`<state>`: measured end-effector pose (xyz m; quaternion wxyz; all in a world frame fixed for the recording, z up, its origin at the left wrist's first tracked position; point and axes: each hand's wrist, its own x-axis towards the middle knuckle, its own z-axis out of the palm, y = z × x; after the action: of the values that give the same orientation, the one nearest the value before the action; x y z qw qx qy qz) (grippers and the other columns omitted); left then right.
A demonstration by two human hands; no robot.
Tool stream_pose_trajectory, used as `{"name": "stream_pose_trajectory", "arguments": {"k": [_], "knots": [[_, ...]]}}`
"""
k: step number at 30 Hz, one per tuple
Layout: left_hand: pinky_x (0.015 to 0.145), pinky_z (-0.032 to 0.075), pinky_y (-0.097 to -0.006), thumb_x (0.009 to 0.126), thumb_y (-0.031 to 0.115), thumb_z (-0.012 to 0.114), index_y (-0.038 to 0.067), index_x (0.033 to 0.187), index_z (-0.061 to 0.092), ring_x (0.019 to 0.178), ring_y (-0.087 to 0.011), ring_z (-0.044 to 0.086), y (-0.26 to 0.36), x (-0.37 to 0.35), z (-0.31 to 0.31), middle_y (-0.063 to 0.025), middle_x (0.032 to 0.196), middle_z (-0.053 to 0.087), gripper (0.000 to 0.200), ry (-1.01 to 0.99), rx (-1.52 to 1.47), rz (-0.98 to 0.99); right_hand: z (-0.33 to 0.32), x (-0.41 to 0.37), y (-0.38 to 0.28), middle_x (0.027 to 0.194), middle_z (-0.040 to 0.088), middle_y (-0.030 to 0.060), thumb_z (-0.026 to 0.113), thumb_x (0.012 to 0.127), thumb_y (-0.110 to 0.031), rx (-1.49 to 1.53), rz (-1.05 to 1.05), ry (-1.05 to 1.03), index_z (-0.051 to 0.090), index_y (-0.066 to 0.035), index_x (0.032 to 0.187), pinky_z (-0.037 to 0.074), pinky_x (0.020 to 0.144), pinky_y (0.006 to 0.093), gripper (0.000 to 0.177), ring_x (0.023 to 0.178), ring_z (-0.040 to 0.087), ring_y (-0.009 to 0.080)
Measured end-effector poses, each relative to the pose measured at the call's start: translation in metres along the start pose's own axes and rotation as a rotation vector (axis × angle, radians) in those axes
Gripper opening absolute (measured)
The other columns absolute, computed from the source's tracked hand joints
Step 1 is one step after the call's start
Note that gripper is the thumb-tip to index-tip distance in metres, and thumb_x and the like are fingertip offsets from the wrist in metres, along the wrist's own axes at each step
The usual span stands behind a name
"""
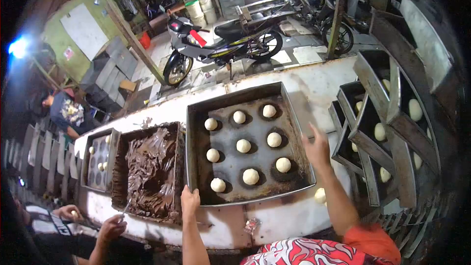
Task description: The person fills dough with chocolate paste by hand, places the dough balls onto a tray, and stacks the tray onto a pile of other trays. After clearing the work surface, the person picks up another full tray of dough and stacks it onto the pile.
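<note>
A large square metal baking tray (200, 113) lies on the white table in front of me, its walls and floor stained brown. Several round dough balls (243, 145) sit in it in three rows, spaced apart. My left hand (190, 200) grips the tray's near left corner, fingers curled over the wall. Beside the tray's right wall is my right hand (317, 148), slightly blurred, with its fingers apart and nothing in them. One more dough ball (320, 196) lies on the table under my right forearm.
Left of my tray stands a pan of chocolate-brown paste (152, 167), then a smaller tray (87, 167) with dough balls. A co-worker's hand (113, 226) holds a tool at the paste. Dough-filled trays (373, 137) are stacked crosswise at right. A motorcycle (221, 44) stands behind the table.
</note>
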<state>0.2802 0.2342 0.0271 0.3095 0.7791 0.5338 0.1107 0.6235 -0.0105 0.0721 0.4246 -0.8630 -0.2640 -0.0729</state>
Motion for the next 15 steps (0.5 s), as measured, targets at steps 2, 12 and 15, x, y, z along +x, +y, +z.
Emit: {"name": "stream_pose_trajectory", "arguments": {"k": [2,12,15], "knots": [[0.08,0.045,-0.0389,0.079,0.01,0.049,-0.009,0.108,0.052,0.09,-0.035,0.06,-0.001,0.006,-0.006,-0.0271,0.093,0.06,0.035,-0.019,-0.093,0.033,-0.002,-0.059,0.038,0.113,0.056,0.0222,0.062,0.082,-0.022,-0.037,0.191,-0.164,0.052,0.003,0.117,0.039,0.094,0.04,0.044,0.108,0.051,0.0334],[0.056,0.04,-0.0294,0.069,0.007,0.053,0.002,0.107,0.054,0.061,-0.014,0.048,0.038,-0.042,-0.128,-0.0044,0.078,0.054,0.039,-0.236,-0.791,0.078,-0.121,-0.103,-0.058,0.1,0.063,0.0091,0.05,0.065,0.002,0.624,0.437,-0.123,0.052,0.002,0.122,0.045,0.069,0.0223,0.058,0.081,0.056,0.0124],[0.077,0.051,-0.0348,0.076,0.007,0.063,0.001,0.117,0.047,0.095,-0.0276,0.057,0.054,-0.099,-0.201,-0.0136,0.11,0.056,0.044,-0.027,-0.975,0.344,-0.215,-0.114,-0.134,0.106,0.061,0.0111,0.052,0.062,0.0,0.872,0.288,-0.103,0.048,0.003,0.126,0.045,0.077,0.0232,0.063,0.09,0.057,0.0149]]}}
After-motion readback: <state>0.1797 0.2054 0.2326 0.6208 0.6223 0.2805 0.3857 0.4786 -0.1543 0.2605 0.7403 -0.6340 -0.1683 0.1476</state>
